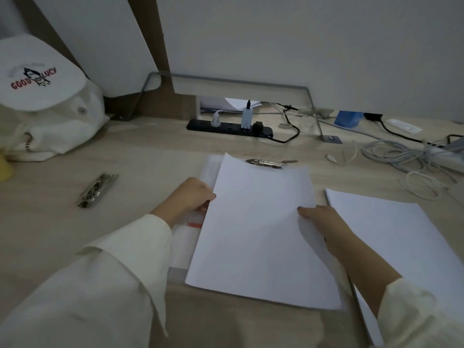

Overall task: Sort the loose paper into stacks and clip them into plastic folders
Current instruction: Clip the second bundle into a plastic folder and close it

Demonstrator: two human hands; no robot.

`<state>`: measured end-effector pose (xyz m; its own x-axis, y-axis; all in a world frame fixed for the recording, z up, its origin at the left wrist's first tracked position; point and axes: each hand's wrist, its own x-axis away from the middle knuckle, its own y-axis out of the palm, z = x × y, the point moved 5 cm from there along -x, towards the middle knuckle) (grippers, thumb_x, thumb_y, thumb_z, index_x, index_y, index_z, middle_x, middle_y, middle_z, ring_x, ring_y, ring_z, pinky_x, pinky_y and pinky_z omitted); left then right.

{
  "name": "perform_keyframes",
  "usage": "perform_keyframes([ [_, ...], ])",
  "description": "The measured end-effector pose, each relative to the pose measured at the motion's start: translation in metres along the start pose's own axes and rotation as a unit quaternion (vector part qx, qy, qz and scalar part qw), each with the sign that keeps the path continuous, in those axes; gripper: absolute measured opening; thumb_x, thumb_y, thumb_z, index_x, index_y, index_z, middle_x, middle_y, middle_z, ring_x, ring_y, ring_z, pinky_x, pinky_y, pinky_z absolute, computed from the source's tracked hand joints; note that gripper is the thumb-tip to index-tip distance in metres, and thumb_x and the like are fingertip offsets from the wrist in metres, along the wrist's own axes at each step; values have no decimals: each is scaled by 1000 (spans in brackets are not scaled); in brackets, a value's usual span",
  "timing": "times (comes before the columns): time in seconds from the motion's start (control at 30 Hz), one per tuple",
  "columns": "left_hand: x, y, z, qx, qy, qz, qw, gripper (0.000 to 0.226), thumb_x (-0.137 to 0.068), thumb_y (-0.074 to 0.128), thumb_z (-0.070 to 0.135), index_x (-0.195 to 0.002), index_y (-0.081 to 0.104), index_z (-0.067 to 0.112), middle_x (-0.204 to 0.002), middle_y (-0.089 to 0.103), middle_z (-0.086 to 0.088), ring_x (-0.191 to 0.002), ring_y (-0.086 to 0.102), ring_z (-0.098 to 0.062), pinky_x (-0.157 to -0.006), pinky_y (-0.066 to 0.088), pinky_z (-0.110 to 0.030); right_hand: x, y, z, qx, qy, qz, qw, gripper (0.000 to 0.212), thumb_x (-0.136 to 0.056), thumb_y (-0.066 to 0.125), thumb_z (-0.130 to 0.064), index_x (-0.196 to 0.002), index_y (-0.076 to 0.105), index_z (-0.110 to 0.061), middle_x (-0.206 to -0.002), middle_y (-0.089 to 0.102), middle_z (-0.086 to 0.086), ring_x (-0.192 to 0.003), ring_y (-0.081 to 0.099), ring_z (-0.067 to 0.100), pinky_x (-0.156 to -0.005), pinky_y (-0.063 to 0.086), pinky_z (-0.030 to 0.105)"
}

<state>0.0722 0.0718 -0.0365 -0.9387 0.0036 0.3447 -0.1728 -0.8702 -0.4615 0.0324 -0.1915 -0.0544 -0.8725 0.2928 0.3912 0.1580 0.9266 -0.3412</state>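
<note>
A stack of white paper [258,229] lies tilted on a clear plastic folder [183,247] in the middle of the desk. The folder's metal clip [266,163] shows just past the paper's top edge. My left hand [188,197] grips the stack's left edge, thumb on top. My right hand [324,219] holds the right edge, thumb on the sheet and fingers hidden beneath. A second stack of white paper [391,242] lies to the right, with a grey folder edge under it. A loose metal clip [96,190] rests on the desk at the left.
A white cloth bag [50,131] with a white cap [35,74] sits at the far left. A black power strip [228,126] with plugs lies at the back. Tangled grey and white cables [401,159] spread at the back right. A blue box [349,119] stands behind them.
</note>
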Motion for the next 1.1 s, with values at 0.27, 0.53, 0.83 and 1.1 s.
perform_keyframes([
  [0.27,-2,6,-7,75,-25,-17,997,8,-86,51,-4,-88,55,3,-75,58,-19,-55,57,-24,-63,56,-34,-2,-14,-1,66,-94,63,991,18,-87,56,-18,-74,46,-10,-61,33,9,-57,31,20,-56,23,28],
  [0.53,-7,7,-9,50,-5,0,999,11,-84,50,-4,-81,51,7,-78,52,-19,-66,54,-28,-80,53,-45,-8,-17,6,60,-97,93,989,13,-85,59,-14,-74,60,-8,-72,56,9,-73,52,27,-70,40,34],
  [0.83,-15,6,-8,-40,28,36,998,14,-79,54,4,-81,48,16,-78,52,-10,-70,54,-22,-82,52,-38,-5,-18,9,6,-77,76,994,26,-84,60,-13,-77,53,12,-67,36,11,-65,33,24,-58,27,28],
  [1.1,-20,6,-9,-83,35,52,995,13,-79,55,5,-79,49,17,-77,54,-8,-68,55,-22,-80,53,-38,-4,-23,4,92,-108,128,982,11,-87,56,-12,-91,62,-5,-74,55,-2,-84,53,23,-80,44,38],
])
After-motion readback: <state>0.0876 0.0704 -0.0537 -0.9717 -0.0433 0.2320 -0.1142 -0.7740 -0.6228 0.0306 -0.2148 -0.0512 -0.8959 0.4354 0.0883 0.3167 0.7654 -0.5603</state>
